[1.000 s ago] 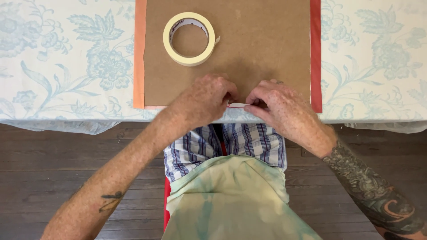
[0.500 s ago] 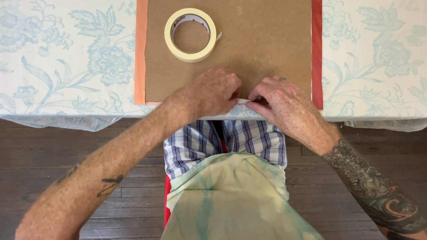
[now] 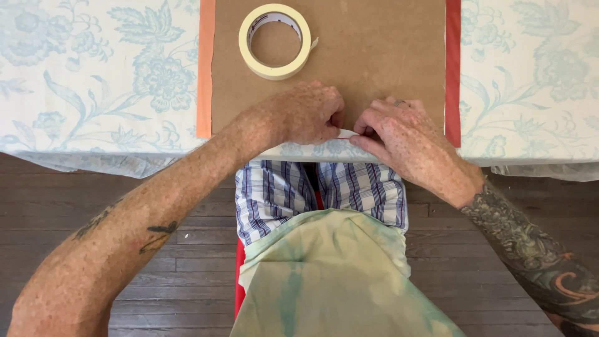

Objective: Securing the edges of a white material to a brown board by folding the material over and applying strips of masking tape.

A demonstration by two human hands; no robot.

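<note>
Compared with half a second and a second earlier, the left hand (image 3: 306, 115) had slid a little toward the left along the near edge of the brown board (image 3: 374, 56), while the right hand (image 3: 405, 140) kept its place; the gap between them had widened slightly, exposing more of the pale tape strip (image 3: 345, 133) at the board's edge. Judged from this, the strip was being laid and smoothed along that edge, with pressing-down only partly done. Left fingers were curled, tips bunched together on the strip end; whether they pinched it or merely pressed could not be told. Right fingers lay close together, tips pressing the strip flat against the edge. The strip sat between the two hands, at the table's near rim. The roll of masking tape (image 3: 275, 41), cream, ring-shaped, matte, lay flat on the board well beyond the hands, loose tab at its right. Board: smooth, stiff-looking. Orange strip (image 3: 205, 68) bordered its left side, red strip (image 3: 453, 68) its right. Floral tablecloth (image 3: 93, 75), pale blue on white, underneath.
</note>
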